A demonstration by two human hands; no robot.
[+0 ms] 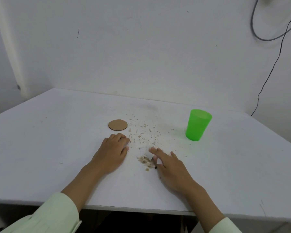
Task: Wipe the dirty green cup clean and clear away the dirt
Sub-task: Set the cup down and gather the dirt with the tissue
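The right hand [171, 167] lies near the middle of the tabletop [40, 140], toward its near edge. Its fingers [158, 153] are almost straight, with a small white wad [149, 155] pinched between thumb and forefinger and pressed to the surface. Just left of the wad, touching it, sits a small heap of dirt [144, 160]. Looser crumbs [144, 130] are scattered beyond it toward the far edge.

The next sweep probably turns on that line, with the crumbs lying ahead of the fingers. The left hand [111, 152] rests close beside the heap, loosely curled and holding nothing.

The green cup [198, 125] stands upright toward the far right, well apart from both hands and nearer the right one. A cardboard disc [118, 125] lies flat just beyond the left hand. No writing or label can be read.
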